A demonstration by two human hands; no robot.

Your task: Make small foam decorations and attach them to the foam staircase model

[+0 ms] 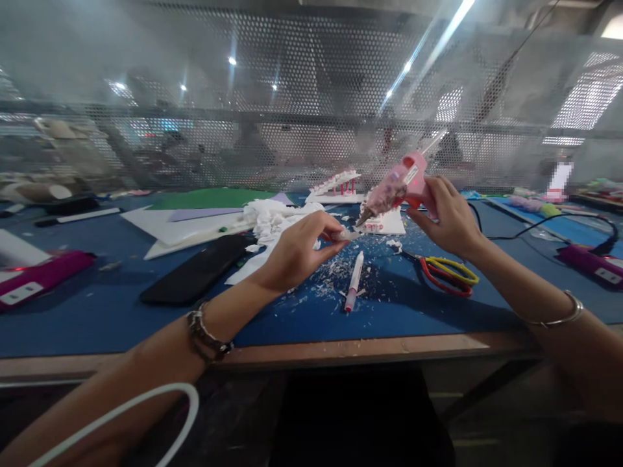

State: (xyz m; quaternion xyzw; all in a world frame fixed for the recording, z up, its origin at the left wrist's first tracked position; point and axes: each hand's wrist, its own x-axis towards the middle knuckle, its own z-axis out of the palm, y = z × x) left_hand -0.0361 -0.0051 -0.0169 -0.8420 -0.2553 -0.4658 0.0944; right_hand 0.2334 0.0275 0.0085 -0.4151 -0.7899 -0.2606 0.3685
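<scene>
Item: glue gun (396,187), pink. Right hand (450,217) grip clamped round handle, above tabletop (121,318). Long axis slants down-left. Nozzle tip just beside small white piece (346,235), pinched in left hand (296,250) grip. Marker (354,280), scissors (450,272) lie below.

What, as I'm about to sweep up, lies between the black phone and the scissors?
Head view: a pink-tipped marker lies among white scraps between the black phone and the scissors, with the left hand above them.

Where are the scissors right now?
In the head view, the scissors lie flat on the blue mat, right of centre, just below the right hand and right of the pen.
</scene>
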